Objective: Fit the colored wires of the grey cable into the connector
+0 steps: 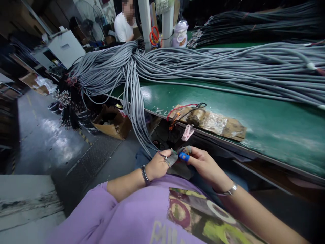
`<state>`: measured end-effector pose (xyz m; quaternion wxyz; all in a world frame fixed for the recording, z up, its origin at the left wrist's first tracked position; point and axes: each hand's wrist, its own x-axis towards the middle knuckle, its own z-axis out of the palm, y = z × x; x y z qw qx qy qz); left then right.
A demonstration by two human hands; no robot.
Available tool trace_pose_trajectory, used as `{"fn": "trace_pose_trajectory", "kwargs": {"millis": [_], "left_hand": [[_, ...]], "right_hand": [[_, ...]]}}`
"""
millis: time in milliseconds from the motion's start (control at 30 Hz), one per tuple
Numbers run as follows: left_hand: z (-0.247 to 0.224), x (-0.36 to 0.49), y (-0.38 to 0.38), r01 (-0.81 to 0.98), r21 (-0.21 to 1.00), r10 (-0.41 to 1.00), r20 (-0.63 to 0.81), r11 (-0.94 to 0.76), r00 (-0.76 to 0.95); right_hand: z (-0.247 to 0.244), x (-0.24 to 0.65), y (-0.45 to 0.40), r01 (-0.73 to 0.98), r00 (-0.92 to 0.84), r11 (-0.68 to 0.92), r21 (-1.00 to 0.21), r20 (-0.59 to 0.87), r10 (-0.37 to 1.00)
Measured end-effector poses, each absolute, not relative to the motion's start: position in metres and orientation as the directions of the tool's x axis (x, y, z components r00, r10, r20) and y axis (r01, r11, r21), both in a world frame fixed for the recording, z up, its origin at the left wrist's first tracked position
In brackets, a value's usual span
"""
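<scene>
Grey cables (pixel 134 98) are hanging over the table's (pixel 274 118) near edge, toward my lap. My left hand (pixel 158 166) is pinching thin wires (pixel 159 154); whether my right hand (pixel 204 164) is gripping any, I cannot tell. Their drooping weight could be tugging those wires loose.

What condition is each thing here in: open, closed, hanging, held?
Grey cables: massed on the table, some hanging down
Left hand: closed on cable ends
Right hand: at the cable ends, grip unclear
Cardboard box: open
Purple jug: upright
Pink clothespin: open or shut unclear
</scene>
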<state>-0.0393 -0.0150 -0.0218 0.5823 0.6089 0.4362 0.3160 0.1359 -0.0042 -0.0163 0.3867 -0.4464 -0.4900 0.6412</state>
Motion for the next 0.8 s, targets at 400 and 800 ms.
{"fn": "trace_pose_trajectory", "kwargs": {"millis": [400,800], "left_hand": [[-0.028,-0.033,-0.012,-0.008,0.891,0.83,-0.421,0.455,0.367],[-0.037,-0.031,-0.014,-0.117,0.88,0.86,-0.408,0.459,0.308]], "right_hand": [[-0.03,0.135,-0.009,-0.048,-0.16,-0.153,-0.987,-0.143,0.977],[-0.034,0.129,-0.007,0.019,-0.221,-0.161,-0.987,-0.161,0.962]]}}
